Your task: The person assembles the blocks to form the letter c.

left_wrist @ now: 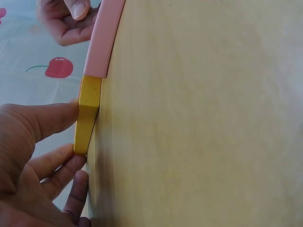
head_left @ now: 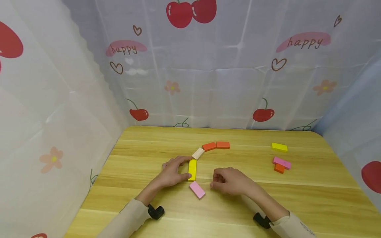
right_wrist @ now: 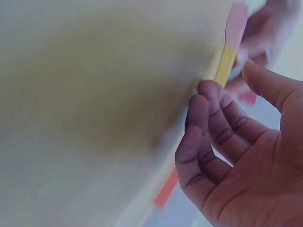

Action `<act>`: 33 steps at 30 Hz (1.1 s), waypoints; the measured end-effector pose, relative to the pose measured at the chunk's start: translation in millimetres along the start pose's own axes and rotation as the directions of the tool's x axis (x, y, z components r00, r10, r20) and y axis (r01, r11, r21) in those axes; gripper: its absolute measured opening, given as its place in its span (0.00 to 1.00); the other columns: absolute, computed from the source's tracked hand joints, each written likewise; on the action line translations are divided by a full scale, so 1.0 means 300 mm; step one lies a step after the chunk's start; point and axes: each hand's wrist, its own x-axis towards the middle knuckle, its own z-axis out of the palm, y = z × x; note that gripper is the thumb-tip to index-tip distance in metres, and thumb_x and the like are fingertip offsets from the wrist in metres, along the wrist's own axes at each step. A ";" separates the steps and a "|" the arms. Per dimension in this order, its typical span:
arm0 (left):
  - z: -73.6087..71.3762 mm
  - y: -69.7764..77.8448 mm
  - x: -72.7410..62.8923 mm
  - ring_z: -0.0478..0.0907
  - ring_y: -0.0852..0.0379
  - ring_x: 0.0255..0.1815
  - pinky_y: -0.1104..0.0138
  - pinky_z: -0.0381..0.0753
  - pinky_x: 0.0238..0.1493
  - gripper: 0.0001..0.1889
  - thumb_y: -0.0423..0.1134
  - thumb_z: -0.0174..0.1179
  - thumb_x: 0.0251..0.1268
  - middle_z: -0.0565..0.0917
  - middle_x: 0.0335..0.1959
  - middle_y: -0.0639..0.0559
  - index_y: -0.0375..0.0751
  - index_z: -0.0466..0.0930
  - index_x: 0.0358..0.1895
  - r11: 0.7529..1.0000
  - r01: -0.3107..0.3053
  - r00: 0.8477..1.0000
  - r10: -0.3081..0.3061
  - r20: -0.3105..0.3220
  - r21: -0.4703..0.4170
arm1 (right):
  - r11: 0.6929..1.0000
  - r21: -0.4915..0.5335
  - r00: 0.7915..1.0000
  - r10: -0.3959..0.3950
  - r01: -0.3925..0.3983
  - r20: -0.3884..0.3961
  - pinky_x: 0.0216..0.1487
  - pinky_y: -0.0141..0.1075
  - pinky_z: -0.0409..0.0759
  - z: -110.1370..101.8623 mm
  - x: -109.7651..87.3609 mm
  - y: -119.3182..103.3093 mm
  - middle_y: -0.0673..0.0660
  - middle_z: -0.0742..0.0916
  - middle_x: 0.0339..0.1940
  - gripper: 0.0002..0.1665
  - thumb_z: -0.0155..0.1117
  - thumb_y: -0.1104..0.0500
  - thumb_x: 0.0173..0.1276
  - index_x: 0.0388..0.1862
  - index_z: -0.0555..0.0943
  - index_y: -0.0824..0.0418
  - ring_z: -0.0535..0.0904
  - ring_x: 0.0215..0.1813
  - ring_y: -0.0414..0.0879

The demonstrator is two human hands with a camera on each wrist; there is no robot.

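My left hand (head_left: 171, 173) pinches a yellow block (head_left: 192, 169) lying on the table, its thumb at the near end and a finger at the far end. In the left wrist view, thumb and fingertips touch that same yellow block (left_wrist: 87, 118). Close to its near end lies a pink block (head_left: 197, 190). Beyond it, a plain wood block (head_left: 198, 153) and two orange blocks, one angled (head_left: 209, 146) and one straight (head_left: 223, 145), continue a curved row. To the right of the row hovers my right hand (head_left: 233, 181), its fingers loosely curled around nothing.
On the table's right side lie another yellow block (head_left: 279, 147), a pink block (head_left: 282, 163) and a short orange block (head_left: 279, 168) touching the pink one. A printed curtain (head_left: 190, 72) hangs behind the wooden table (head_left: 315, 191) and along both sides.
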 end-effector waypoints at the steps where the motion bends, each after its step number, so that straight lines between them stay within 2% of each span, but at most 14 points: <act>1: -0.001 0.000 -0.002 0.75 0.48 0.67 0.42 0.52 0.67 0.34 0.46 0.73 0.68 0.80 0.73 0.54 0.60 0.75 0.77 1.000 0.000 1.000 0.000 0.000 0.001 | 1.000 0.001 1.000 0.007 -0.007 -0.014 0.32 0.33 0.73 -0.023 -0.013 0.022 0.44 0.83 0.28 0.14 0.69 0.41 0.76 0.37 0.82 0.48 0.75 0.29 0.38; 6: -0.003 0.002 -0.001 0.75 0.47 0.68 0.42 0.53 0.66 0.33 0.46 0.72 0.69 0.79 0.74 0.53 0.60 0.75 0.77 1.000 -0.006 1.000 0.006 0.005 0.007 | 0.997 -0.028 0.991 0.064 -0.068 -0.116 0.37 0.34 0.77 -0.164 -0.096 0.127 0.47 0.87 0.36 0.10 0.68 0.47 0.79 0.42 0.84 0.51 0.78 0.35 0.40; 12: -0.001 0.007 -0.001 0.75 0.49 0.67 0.41 0.53 0.66 0.33 0.46 0.73 0.68 0.80 0.73 0.54 0.61 0.75 0.77 1.000 0.006 1.000 -0.006 0.004 0.014 | 0.981 -0.102 0.962 0.140 -0.167 -0.235 0.41 0.36 0.79 -0.295 -0.212 0.276 0.49 0.88 0.39 0.06 0.69 0.53 0.78 0.44 0.85 0.54 0.80 0.39 0.42; 15: -0.001 0.007 -0.001 0.75 0.49 0.67 0.41 0.53 0.66 0.33 0.46 0.73 0.68 0.80 0.73 0.54 0.60 0.75 0.77 1.000 0.011 1.000 -0.011 0.003 0.017 | 0.973 -0.094 0.947 0.177 -0.209 -0.269 0.39 0.35 0.79 -0.339 -0.265 0.375 0.51 0.88 0.40 0.07 0.70 0.55 0.77 0.44 0.85 0.57 0.81 0.41 0.43; 20: -0.001 0.013 0.002 0.75 0.47 0.69 0.40 0.53 0.67 0.34 0.46 0.73 0.69 0.79 0.74 0.53 0.60 0.75 0.77 1.000 0.022 1.000 -0.022 0.003 0.022 | 0.959 -0.052 0.919 0.249 -0.278 -0.307 0.44 0.39 0.82 -0.385 -0.343 0.517 0.59 0.89 0.46 0.13 0.65 0.53 0.81 0.49 0.85 0.62 0.85 0.47 0.53; 24: -0.001 0.016 0.001 0.75 0.46 0.68 0.39 0.53 0.66 0.34 0.45 0.74 0.68 0.80 0.73 0.51 0.59 0.75 0.76 1.000 0.016 1.000 -0.016 -0.001 0.007 | 0.951 -0.027 0.902 0.284 -0.309 -0.325 0.46 0.43 0.84 -0.404 -0.385 0.591 0.65 0.89 0.49 0.18 0.63 0.53 0.83 0.53 0.83 0.67 0.86 0.50 0.61; 27: -0.002 0.011 0.000 0.75 0.46 0.68 0.39 0.53 0.66 0.34 0.46 0.74 0.68 0.80 0.73 0.51 0.59 0.75 0.77 1.000 0.015 1.000 -0.015 0.005 0.008 | 0.946 -0.022 0.898 0.299 -0.323 -0.323 0.46 0.43 0.83 -0.410 -0.393 0.619 0.65 0.89 0.48 0.17 0.63 0.53 0.82 0.53 0.83 0.68 0.86 0.50 0.61; 33: 0.003 0.006 0.000 0.75 0.48 0.68 0.41 0.53 0.67 0.34 0.46 0.74 0.68 0.80 0.73 0.54 0.62 0.75 0.76 1.000 0.018 1.000 -0.018 0.001 0.017 | 0.940 -0.025 0.896 0.317 -0.341 -0.312 0.45 0.41 0.79 -0.407 -0.394 0.628 0.60 0.89 0.44 0.16 0.64 0.53 0.82 0.49 0.84 0.66 0.83 0.47 0.54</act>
